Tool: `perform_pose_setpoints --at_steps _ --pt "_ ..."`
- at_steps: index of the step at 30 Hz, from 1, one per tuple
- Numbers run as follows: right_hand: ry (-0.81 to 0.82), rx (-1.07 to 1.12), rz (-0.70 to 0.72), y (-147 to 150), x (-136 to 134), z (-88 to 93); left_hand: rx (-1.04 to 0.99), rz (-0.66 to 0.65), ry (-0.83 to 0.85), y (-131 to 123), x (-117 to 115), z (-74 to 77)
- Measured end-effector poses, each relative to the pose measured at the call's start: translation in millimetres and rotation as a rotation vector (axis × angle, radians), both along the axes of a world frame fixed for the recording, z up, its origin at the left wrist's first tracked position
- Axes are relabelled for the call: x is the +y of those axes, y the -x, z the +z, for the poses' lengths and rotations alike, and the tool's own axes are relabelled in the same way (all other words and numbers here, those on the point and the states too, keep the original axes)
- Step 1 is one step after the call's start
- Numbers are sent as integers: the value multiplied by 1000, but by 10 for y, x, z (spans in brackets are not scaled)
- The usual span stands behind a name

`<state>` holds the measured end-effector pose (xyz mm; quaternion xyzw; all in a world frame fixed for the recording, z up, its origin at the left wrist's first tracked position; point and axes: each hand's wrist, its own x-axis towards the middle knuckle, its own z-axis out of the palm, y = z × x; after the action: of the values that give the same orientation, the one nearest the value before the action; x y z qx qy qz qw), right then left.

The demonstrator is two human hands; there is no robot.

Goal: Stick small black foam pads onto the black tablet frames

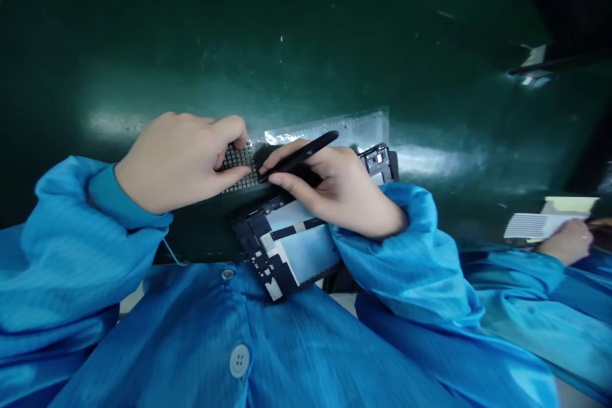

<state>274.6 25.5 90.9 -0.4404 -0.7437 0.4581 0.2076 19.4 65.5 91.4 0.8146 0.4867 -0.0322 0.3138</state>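
Observation:
My left hand (182,159) pinches the near left end of a clear plastic strip (329,129) that carries a grid of small dark parts (238,159). My right hand (335,194) grips black tweezers (301,154), with their tip at the edge of the grid next to my left thumb. Under my right hand lies a dark phone frame (287,248) with pale panels, tilted, its near end at the table edge. Both arms wear blue sleeves.
The green table (287,44) stretches away beyond the strip. At the right edge another person's hand (568,241) in a blue sleeve rests by a white ribbed sheet (530,225). A dark object (549,67) lies at the far right.

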Motion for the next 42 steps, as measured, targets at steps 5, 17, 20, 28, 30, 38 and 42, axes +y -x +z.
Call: perform_pose_setpoints --at_steps 5,17,20,28,30,38,42 --pt "16 -3 -4 -5 -29 4 -40 -30 -60 22 -16 -50" --pt "3 414 -887 -615 -752 90 -69 -20 -237 -87 -168 13" --pt "-122 306 -1076 -855 -1318 -8 -79 -142 -308 -294 -537 112" --pt "-283 213 -932 -977 -1758 -262 48 -275 -328 -443 -944 164" --pt "-291 198 -910 -977 -1713 -262 48 -253 -304 -422 -920 151" --pt "-282 157 -879 -944 -1727 -264 1 -161 -131 -366 -890 102" --pt "-354 60 -783 -992 -1690 -244 -12 -162 -114 -337 -835 90"
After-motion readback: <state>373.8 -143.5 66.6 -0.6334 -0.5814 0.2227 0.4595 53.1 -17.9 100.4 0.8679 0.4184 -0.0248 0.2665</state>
